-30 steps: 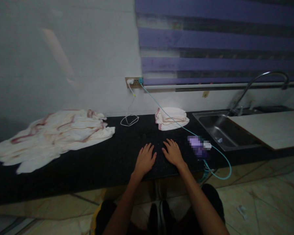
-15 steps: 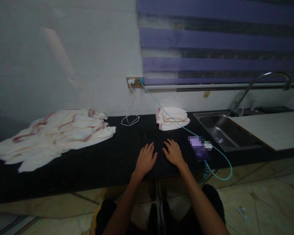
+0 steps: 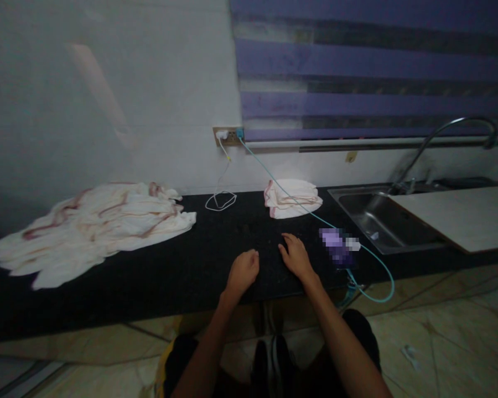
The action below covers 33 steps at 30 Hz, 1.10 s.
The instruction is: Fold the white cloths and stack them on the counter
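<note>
Hands | left hand [image 3: 243, 271] loosely curled, right hand [image 3: 295, 257] flat, both empty on black stone counter [image 3: 157, 265] | blurred purple phone [image 3: 336, 247] just beside right hand, near edge | risk: snagging teal charging cable [image 3: 299, 205] likely drags it off

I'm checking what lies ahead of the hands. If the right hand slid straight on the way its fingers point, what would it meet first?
Probably the folded cloth by the wall: the right hand points up the bare dark counter towards it, though depth is hard to judge.
</note>
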Each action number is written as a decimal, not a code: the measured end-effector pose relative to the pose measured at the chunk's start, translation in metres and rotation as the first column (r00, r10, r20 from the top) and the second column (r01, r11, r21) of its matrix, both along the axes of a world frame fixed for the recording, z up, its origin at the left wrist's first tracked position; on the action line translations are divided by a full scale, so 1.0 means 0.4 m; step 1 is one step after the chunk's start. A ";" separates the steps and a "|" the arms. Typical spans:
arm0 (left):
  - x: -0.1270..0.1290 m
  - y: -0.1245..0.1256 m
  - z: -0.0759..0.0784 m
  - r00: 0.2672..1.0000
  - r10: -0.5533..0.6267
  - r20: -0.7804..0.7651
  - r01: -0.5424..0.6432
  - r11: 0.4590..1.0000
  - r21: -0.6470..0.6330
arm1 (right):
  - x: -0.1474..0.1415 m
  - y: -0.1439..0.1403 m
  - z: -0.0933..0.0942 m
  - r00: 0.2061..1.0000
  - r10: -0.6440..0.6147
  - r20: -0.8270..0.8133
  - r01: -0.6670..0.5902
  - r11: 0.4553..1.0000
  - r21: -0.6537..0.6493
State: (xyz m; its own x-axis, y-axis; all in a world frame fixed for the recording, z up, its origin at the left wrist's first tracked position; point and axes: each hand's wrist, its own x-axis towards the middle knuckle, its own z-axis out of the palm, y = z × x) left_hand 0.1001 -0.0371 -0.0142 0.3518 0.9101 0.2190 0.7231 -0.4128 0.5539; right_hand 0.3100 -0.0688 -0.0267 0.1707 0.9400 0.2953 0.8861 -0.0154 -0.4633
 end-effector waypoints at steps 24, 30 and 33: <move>-0.034 0.023 0.027 0.998 -0.051 -0.026 0.052 0.999 0.012 | 0.006 -0.016 0.007 0.925 0.078 -0.372 -0.022 0.988 0.153; -0.249 0.217 0.024 0.978 0.202 -0.045 -0.178 0.935 0.306 | 0.004 -0.019 0.017 0.943 0.062 -0.328 -0.029 0.994 0.104; -0.370 0.276 -0.003 0.884 0.419 -0.206 -0.347 0.885 0.311 | -0.001 -0.021 0.023 0.963 0.054 -0.263 -0.040 0.998 0.057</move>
State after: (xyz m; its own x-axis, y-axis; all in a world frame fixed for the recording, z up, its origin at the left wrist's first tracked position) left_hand -0.0478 0.0732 -0.0155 0.0638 0.9083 0.4134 0.9557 -0.1748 0.2367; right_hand 0.3095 -0.0772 -0.0175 0.2051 0.9337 0.2934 0.7315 0.0529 -0.6798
